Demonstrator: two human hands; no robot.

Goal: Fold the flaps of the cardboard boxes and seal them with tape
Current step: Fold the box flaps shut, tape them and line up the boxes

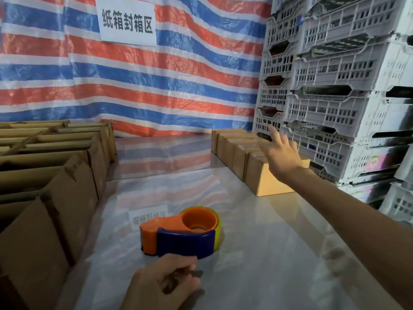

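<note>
my right hand (282, 155) fingers spread over closed boxes (237, 151), left hand (165, 280) fingers loosely curled, empty, by the tape dispenser (181, 233); open boxes (67, 175) unsealed.

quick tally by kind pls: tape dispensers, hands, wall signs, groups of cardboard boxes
tape dispenser: 1
hands: 2 (left hand, right hand)
wall sign: 1
groups of cardboard boxes: 2 (open boxes on the left, closed row on the right)
total: 6
</note>
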